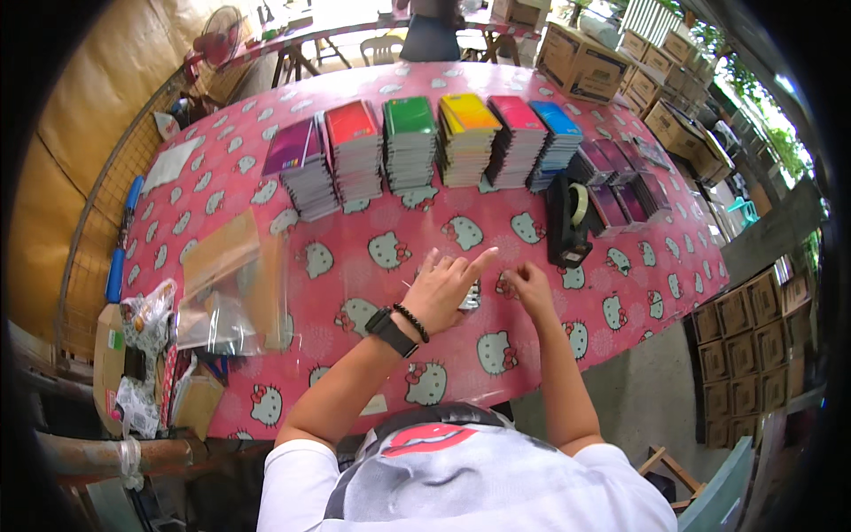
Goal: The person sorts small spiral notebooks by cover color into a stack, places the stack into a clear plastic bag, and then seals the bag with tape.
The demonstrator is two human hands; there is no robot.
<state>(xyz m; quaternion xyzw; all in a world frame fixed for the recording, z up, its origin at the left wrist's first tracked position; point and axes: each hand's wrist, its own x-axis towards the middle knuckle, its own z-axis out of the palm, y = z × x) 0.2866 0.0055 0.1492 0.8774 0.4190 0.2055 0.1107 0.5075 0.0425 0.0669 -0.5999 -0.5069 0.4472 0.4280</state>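
Observation:
My left hand (446,285), with a watch and a beaded bracelet at its wrist, lies palm down in the middle of the table with its fingers spread. Beneath it, mostly covered, is a small spiral-bound notebook (472,298); only its wire edge shows. Just to the right my right hand (531,289) is closed in a pinch, and anything in its fingertips is too small to make out. A black tape dispenser (569,229) stands beyond the right hand. Farther back is a row of notebook stacks: purple (297,151), red (352,124), green (409,117), yellow (470,115), pink (517,115) and blue (557,120).
Purple notebook bundles (620,199) sit right of the dispenser. Clear plastic bags and brown card (232,275) lie at the left. The table (479,381) has a pink patterned cover. Cartons (753,341) are stacked at the right, and another carton (581,62) stands behind. A person (430,31) is at the far table.

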